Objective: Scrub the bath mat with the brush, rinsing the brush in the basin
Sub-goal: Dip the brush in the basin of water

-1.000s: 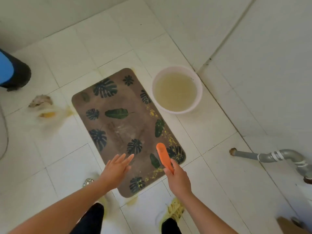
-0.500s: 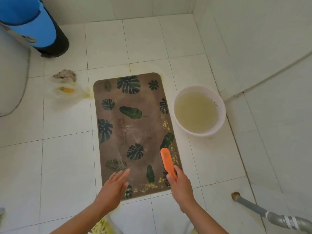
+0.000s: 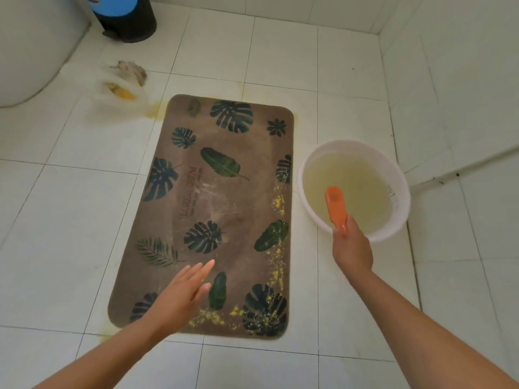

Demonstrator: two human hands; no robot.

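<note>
Head view looks down on a white tiled floor [image 3: 70, 214] with a brown bath mat [image 3: 207, 209] printed with dark green leaves lying in the middle of the frame. Yellow crumbs [image 3: 276, 203] speckle the mat's right edge and its lower edge. Just right of the mat, apart from it, sits a pale basin [image 3: 398, 197] holding cloudy yellowish water. The right hand [image 3: 352, 248] is clenched around the handle of an orange brush [image 3: 335, 206], whose head is over the water near the basin's lower left rim; whether the bristles touch the water cannot be told. The left hand [image 3: 182, 296] is spread flat with fingers straight, grasping nothing, over the lower part of the mat. At upper left a soiled wad [image 3: 126, 80] lies on the tiles, and a black and blue bin [image 3: 126, 15] stands at the top edge.
</note>
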